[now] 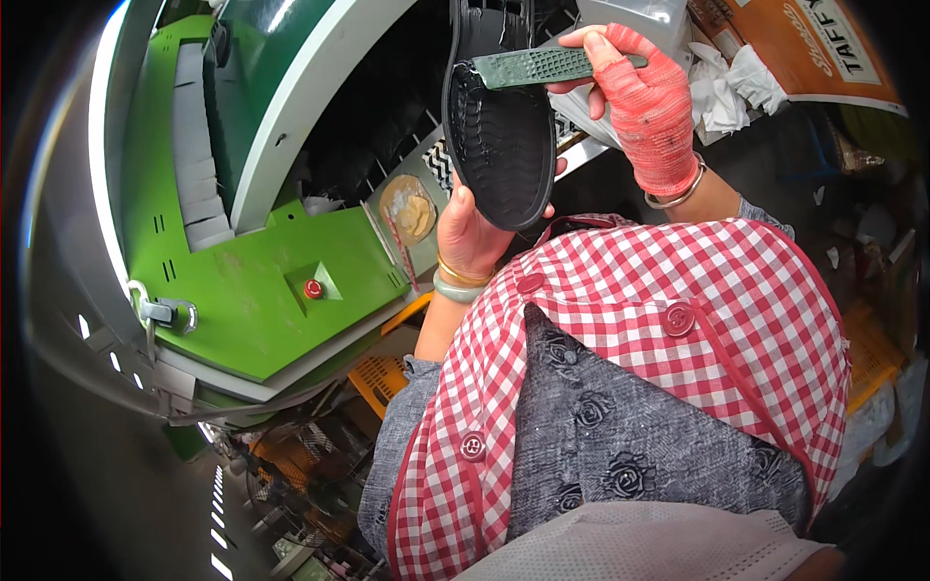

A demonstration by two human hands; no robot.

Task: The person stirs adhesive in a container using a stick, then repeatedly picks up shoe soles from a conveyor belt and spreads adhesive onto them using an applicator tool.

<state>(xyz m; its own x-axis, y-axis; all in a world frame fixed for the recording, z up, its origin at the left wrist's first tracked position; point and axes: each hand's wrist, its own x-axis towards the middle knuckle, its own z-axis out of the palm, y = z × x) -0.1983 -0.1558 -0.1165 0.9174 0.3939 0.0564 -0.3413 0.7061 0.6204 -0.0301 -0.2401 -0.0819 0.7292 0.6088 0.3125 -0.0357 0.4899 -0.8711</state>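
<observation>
the left hand (pixel 470 232) sits just above the middle of the frame, its grip closed around the lower end of a black shoe sole (pixel 499 136), which it holds upright with the treaded face toward the camera. the sole runs up to the top edge of the frame. a green bangle and a thin gold one (pixel 457 281) circle the left wrist.

the right hand (pixel 647 111), wrapped in a red cloth glove, is in the upper right of centre. its grip is closed on one end of a flat dark green ribbed strip (pixel 542 66), thumb on top. the strip lies crosswise, its far end touching the upper part of the sole. a silver bangle (pixel 678 194) sits on the right wrist.

to the left, a green and white machine (pixel 252 281) fills the upper left of the frame, with a small red button (pixel 313 289) on its sloped green panel. white crumpled paper (pixel 727 87) and an orange carton (pixel 794 44) lie in the upper right corner. the person's red-and-white checked apron (pixel 678 320) over a grey patterned top fills the lower right.
</observation>
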